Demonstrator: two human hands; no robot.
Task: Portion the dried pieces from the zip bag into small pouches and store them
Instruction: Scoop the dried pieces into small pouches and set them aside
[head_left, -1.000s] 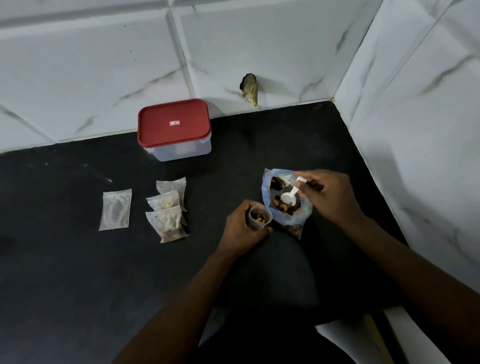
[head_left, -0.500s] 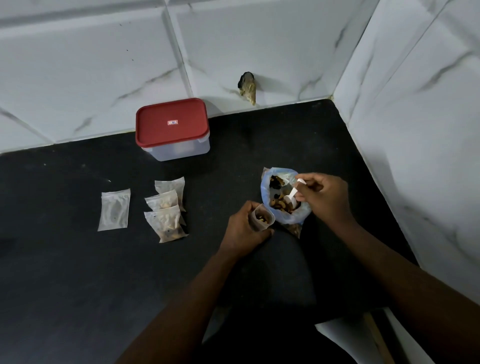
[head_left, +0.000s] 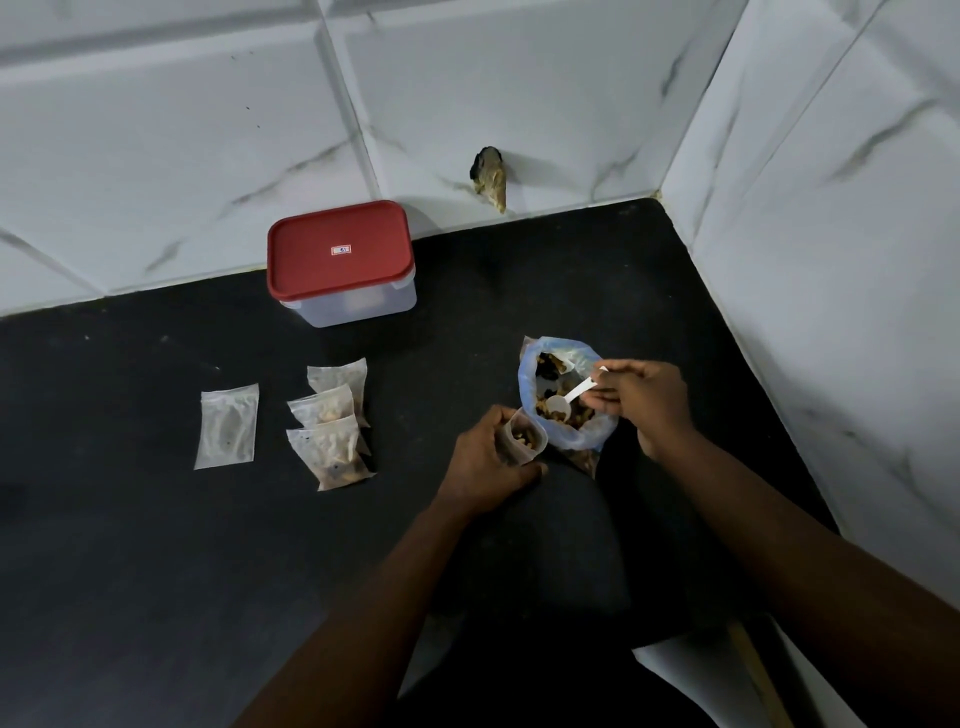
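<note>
On the black countertop, your left hand grips a small clear pouch open, partly filled. Your right hand pinches a white plastic scoop, bowl inside the blue-rimmed zip bag of dried pieces, just beside the pouch. Three filled pouches lie left, near a red-lidded container.

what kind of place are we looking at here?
Probably a home kitchen counter corner: a black stone-like countertop, white marble-look wall tiles meeting at a corner, and a clear plastic food container with a red lid near filled small clear pouches.
</note>
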